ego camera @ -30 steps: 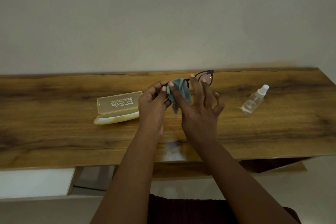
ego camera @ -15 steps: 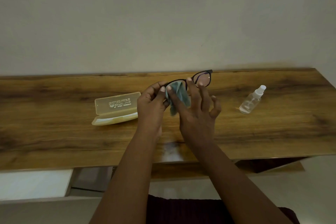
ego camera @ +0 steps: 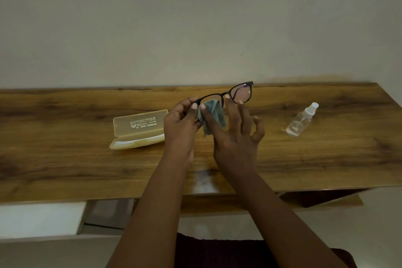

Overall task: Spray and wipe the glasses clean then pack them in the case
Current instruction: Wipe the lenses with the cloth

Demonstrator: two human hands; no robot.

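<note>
Held aloft, glasses (ego camera: pixel 228 95) run lengthwise left-to-right, right end farther.

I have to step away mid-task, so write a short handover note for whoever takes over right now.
Left hand grips the glasses at one end of the frame, above the table.
Right hand pinches the grey cloth against the lens nearer the left hand.
Case lies open to the left; spray bottle lies to the right.
Done: wiping is under way.
Left: finish wiping both lenses, put the glasses in the case, close it.
</note>
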